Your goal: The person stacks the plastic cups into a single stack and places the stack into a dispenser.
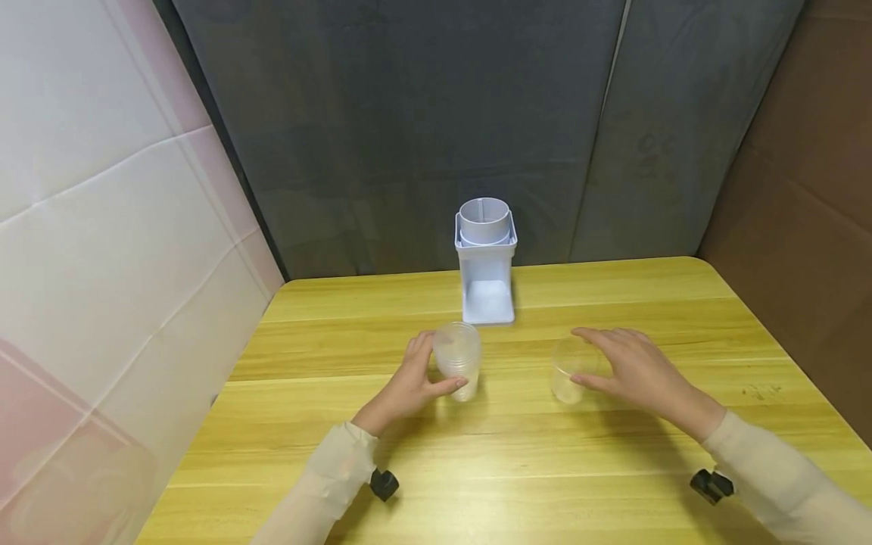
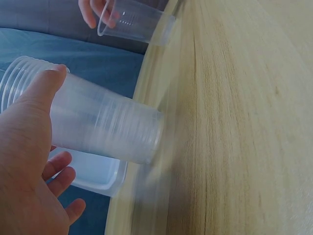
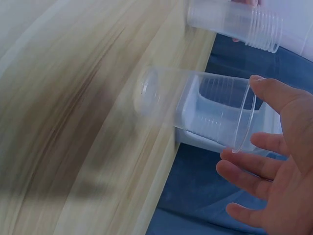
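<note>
A stack of clear plastic cups (image 1: 458, 356) stands slightly tilted at mid-table. My left hand (image 1: 409, 382) holds it near the rims; in the left wrist view the thumb (image 2: 46, 88) lies on the stack's side, and the lower fingers curl loosely under it. To the right is a single clear plastic cup (image 1: 567, 371). My right hand (image 1: 636, 371) holds it by the rim, its thumb on one side and fingertips on the other in the right wrist view, where the cup (image 3: 195, 100) has its base close to the wood. The hands stay apart.
A white cup-dispenser-like stand (image 1: 487, 280) with a round tube on top stands behind the stack, near the table's back edge. Dark fabric (image 1: 409, 136) hangs behind the wooden table (image 1: 518, 484). A pale panel stands left, a brown one right.
</note>
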A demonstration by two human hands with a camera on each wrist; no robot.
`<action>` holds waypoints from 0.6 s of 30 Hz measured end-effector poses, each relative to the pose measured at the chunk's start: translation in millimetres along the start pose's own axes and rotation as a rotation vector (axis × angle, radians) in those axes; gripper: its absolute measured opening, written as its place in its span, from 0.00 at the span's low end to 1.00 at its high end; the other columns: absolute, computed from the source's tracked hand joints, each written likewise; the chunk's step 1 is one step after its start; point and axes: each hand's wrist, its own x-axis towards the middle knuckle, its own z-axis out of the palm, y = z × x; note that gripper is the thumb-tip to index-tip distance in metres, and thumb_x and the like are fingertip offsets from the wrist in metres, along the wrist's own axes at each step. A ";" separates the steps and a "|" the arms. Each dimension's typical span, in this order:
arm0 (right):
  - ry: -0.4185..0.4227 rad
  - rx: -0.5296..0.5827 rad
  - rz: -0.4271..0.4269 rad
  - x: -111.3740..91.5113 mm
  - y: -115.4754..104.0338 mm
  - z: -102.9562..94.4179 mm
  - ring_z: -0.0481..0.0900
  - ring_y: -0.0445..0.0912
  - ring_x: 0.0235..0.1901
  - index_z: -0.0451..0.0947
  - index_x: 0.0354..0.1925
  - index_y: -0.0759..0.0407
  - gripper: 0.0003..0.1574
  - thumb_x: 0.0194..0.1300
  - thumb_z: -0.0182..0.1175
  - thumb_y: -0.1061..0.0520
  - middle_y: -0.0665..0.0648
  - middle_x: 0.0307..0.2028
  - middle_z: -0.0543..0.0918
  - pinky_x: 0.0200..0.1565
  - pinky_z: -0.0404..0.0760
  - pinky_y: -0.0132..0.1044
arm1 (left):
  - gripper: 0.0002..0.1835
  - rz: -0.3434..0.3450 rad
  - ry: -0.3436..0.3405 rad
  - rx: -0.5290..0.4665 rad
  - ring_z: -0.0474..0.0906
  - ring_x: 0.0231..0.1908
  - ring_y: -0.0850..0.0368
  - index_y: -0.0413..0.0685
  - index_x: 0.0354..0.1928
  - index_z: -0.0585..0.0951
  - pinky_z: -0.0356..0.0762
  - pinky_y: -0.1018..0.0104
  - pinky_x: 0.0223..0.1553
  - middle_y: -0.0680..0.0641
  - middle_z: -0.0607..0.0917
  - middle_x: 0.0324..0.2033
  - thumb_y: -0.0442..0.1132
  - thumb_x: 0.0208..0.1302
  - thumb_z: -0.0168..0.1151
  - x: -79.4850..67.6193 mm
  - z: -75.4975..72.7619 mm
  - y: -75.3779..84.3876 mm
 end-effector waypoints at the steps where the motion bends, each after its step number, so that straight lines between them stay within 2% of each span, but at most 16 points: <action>1: 0.001 -0.001 -0.001 1.1 -1.1 -0.1 0.79 0.57 0.53 0.68 0.64 0.54 0.43 0.57 0.61 0.34 0.59 0.55 0.81 0.57 0.69 0.59 | 0.40 -0.001 0.000 -0.001 0.59 0.62 0.52 0.60 0.64 0.62 0.67 0.45 0.61 0.52 0.69 0.57 0.57 0.51 0.69 0.0 0.2 -0.1; 12: 0.025 0.001 -0.055 20.1 -21.5 0.8 0.79 0.55 0.53 0.69 0.63 0.53 0.44 0.55 0.62 0.33 0.57 0.55 0.81 0.58 0.69 0.57 | 0.41 0.004 -0.001 0.004 0.60 0.60 0.52 0.59 0.65 0.62 0.67 0.45 0.59 0.51 0.69 0.57 0.58 0.51 0.69 -0.4 -0.1 0.6; 18: 0.002 0.019 -0.065 32.6 -37.7 0.6 0.79 0.54 0.53 0.68 0.63 0.52 0.45 0.55 0.61 0.31 0.56 0.55 0.81 0.59 0.69 0.55 | 0.41 -0.005 0.001 -0.001 0.60 0.61 0.53 0.59 0.65 0.62 0.67 0.46 0.60 0.52 0.69 0.57 0.58 0.51 0.69 -0.8 0.1 0.2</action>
